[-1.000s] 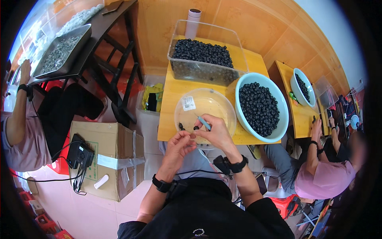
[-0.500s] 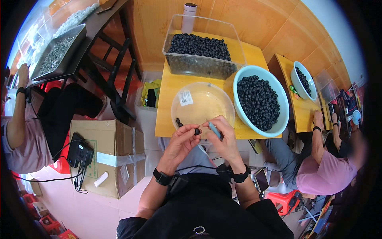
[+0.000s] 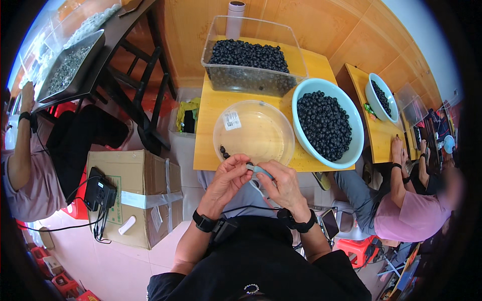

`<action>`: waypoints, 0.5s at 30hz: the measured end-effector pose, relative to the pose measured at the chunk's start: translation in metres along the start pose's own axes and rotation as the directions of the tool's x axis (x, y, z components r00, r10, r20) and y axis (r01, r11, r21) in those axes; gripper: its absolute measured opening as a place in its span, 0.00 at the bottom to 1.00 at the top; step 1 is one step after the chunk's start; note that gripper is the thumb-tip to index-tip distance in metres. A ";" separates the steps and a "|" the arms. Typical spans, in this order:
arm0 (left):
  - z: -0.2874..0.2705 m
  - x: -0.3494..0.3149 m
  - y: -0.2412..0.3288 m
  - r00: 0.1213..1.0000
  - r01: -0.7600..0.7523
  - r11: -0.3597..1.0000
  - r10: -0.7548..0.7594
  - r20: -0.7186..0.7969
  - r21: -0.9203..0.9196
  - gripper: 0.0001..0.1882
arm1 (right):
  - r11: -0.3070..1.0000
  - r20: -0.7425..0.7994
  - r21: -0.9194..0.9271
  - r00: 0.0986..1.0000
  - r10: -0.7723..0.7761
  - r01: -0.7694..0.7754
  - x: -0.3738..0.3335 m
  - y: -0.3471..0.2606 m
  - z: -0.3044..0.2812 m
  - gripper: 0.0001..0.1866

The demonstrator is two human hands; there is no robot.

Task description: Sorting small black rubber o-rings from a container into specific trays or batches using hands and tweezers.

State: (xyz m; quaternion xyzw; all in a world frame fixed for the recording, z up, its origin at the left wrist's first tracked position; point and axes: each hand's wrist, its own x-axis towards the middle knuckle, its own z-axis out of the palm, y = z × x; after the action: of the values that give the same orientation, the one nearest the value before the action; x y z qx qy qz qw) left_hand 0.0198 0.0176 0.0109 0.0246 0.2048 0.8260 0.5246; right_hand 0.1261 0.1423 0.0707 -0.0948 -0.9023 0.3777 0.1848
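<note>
My left hand [image 3: 221, 183] is closed in a pinch on a small round black piece [image 3: 249, 163], mostly hidden by the fingertips. My right hand [image 3: 285, 185] grips a small tool with a light blue handle [image 3: 263, 172], its grey end against the piece. Both hands meet just over the near edge of the yellow table [image 3: 203, 155]. Beyond them lies a shallow clear round tub [image 3: 271, 138] with a white label and a few dark pieces [image 3: 223, 151] at its left side. At the right a light blue basin [image 3: 357, 135] holds a heap of round black pieces [image 3: 325, 125].
A clear rectangular bin [image 3: 241, 83] of black pieces stands at the back, a pink bottle [image 3: 234, 22] behind it. To the left are a taped cardboard box [image 3: 135, 173] and a dark table [image 3: 118, 42]. One person [image 3: 32, 170] sits left, another [image 3: 406, 215] right.
My right hand has moved left, bringing the blue-handled tool onto the black piece; before, it was held apart. The tool now lies flatter. The whole view has shifted slightly.
</note>
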 end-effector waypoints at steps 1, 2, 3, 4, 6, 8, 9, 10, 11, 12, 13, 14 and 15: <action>-0.001 0.000 0.000 1.000 0.000 1.000 0.000 0.000 -0.001 0.09 | 1.000 0.000 -0.001 1.000 0.000 0.000 0.000 0.000 -0.001 0.07; -0.003 0.001 -0.001 1.000 0.005 1.000 -0.005 0.004 0.001 0.08 | 1.000 0.002 0.003 1.000 0.006 -0.006 0.000 -0.001 -0.001 0.07; -0.004 0.001 -0.001 1.000 0.010 1.000 -0.010 0.008 0.002 0.08 | 1.000 0.004 0.007 1.000 0.012 -0.012 0.000 -0.001 -0.001 0.07; -0.004 0.001 0.000 1.000 0.009 1.000 -0.009 0.007 0.002 0.08 | 1.000 0.005 0.007 1.000 0.012 -0.012 0.000 0.000 -0.001 0.07; -0.005 0.000 0.001 1.000 0.021 1.000 -0.021 -0.002 0.015 0.07 | 1.000 0.041 0.010 0.999 0.007 -0.007 0.000 0.002 -0.002 0.07; -0.006 0.000 0.003 1.000 0.013 0.999 -0.014 0.021 0.035 0.06 | 1.000 0.048 0.005 0.999 0.002 -0.002 0.000 0.002 -0.003 0.07; -0.006 0.000 0.004 0.999 0.006 0.998 -0.008 0.045 0.055 0.06 | 1.000 0.055 -0.001 0.998 -0.003 0.003 0.000 0.002 -0.003 0.07; -0.006 0.000 0.005 0.999 0.006 0.998 -0.009 0.046 0.055 0.06 | 1.000 0.054 -0.002 0.999 -0.002 0.002 0.000 0.002 -0.003 0.07; -0.006 0.000 0.007 0.999 0.006 0.997 -0.010 0.051 0.079 0.05 | 1.000 0.047 -0.012 0.999 -0.019 0.020 0.000 0.003 -0.003 0.07; -0.006 0.000 0.008 0.998 0.005 0.995 -0.011 0.057 0.103 0.05 | 0.999 0.040 -0.023 0.999 -0.036 0.037 0.000 0.003 -0.003 0.07; -0.005 0.000 0.010 0.998 0.005 0.995 -0.011 0.058 0.103 0.05 | 0.999 0.040 -0.023 0.999 -0.036 0.037 0.000 0.007 -0.001 0.07; -0.005 -0.001 0.011 0.996 0.007 0.994 -0.016 0.086 0.106 0.05 | 0.997 -0.020 -0.073 0.999 -0.040 0.038 0.000 0.014 0.003 0.08; -0.005 0.000 0.012 0.993 0.013 0.994 -0.025 0.117 0.108 0.05 | 0.991 -0.082 -0.126 0.996 -0.044 0.033 0.000 0.022 0.007 0.08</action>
State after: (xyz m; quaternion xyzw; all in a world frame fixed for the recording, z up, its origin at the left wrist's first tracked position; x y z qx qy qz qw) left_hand 0.0082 0.0116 0.0110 0.0997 0.2177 0.8058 0.5415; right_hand 0.1241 0.1530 0.0509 -0.1045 -0.9172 0.3128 0.2236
